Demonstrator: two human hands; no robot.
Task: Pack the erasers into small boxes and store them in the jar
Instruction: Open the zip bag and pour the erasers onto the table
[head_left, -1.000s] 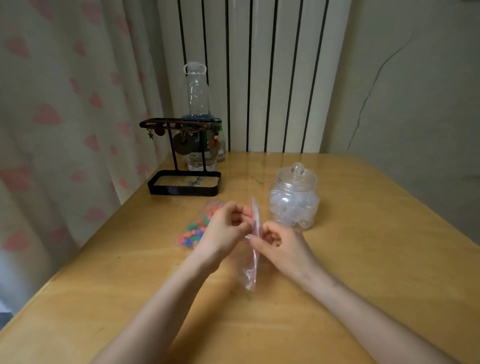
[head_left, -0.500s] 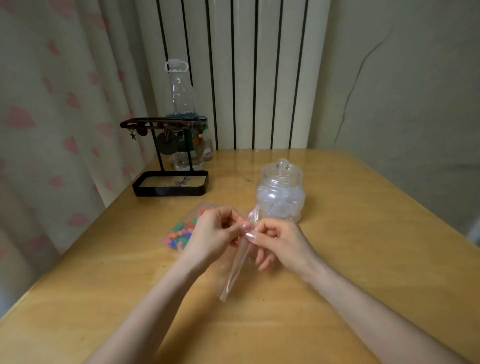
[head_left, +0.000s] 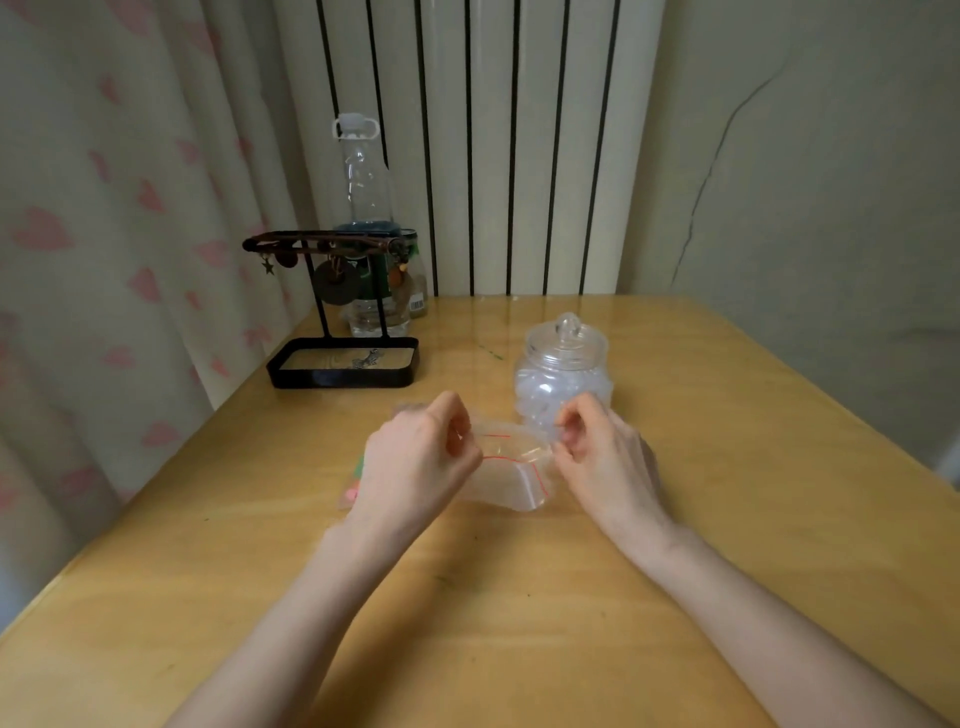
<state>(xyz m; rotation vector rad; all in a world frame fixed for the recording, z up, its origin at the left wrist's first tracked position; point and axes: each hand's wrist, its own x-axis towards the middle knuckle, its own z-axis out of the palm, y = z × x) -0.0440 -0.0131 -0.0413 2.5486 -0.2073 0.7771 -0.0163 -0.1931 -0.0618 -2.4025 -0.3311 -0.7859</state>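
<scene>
The bag (head_left: 511, 470) is now pulled open, its mouth pinched by the left hand (head_left: 415, 467) and right hand (head_left: 605, 460); packing can probably begin.

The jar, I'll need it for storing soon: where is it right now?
In the head view the jar stands on the table right of centre, just beyond the right hand, with the black stand to its left.

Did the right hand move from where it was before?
Yes. Measured against the jar, the right hand slid rightward, away from the left hand, stretching the clear bag open.
</scene>
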